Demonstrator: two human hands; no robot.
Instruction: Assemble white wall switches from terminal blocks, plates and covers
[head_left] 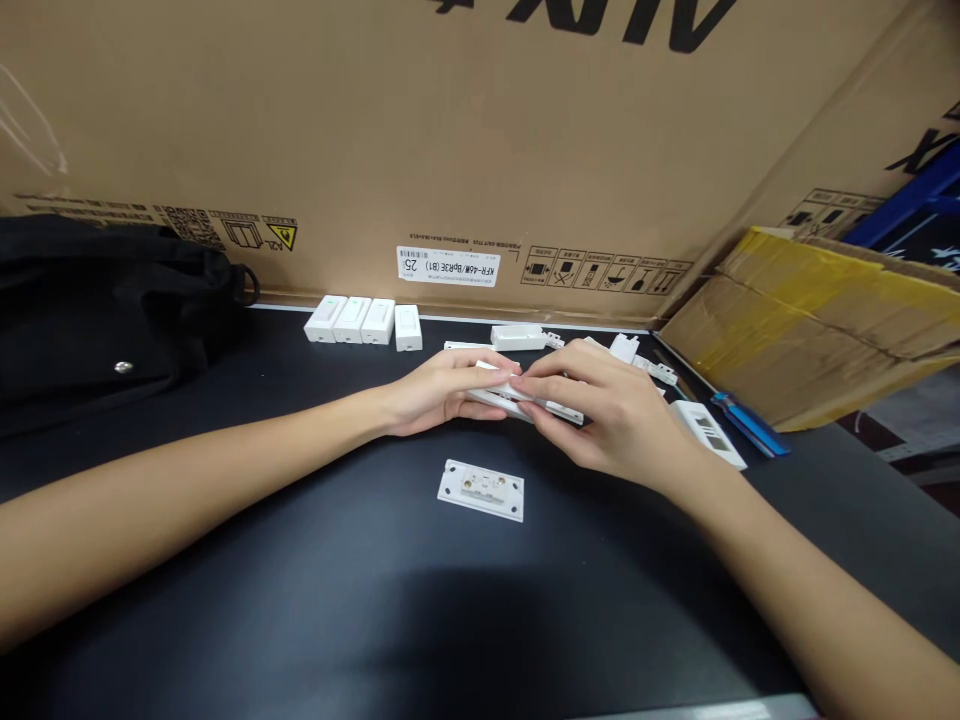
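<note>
Grips first: how do they stand?

Both narrow, closed on one long white plastic part point(525, 398). The left hand point(442, 392) wraps its left end, the right hand point(600, 410) has its right end, and the fingertips nearly meet over the middle.

Where's that part sitting?

Between the two grips, low over the worktop point(300, 560). Whether it rests on the surface, I can't tell, because the fingers hide too much of it.

What could go wrong from here?

Squeezing or twisting too hard could probably crack a thin plastic edge. A slip might drop the part onto the white terminal plate with brass contacts point(480, 490), just in front of the grips.

Anything else in reach?

Yes, and that's the second risk: a wide elbow or careless sweep could knock the white cover point(705, 432) just right of the right grip, or the blue strip point(750, 425) beside it, off the edge. Four white plastic housings point(349, 320) stand further off, beyond the left grip, against the cardboard carton point(450, 150).
</note>
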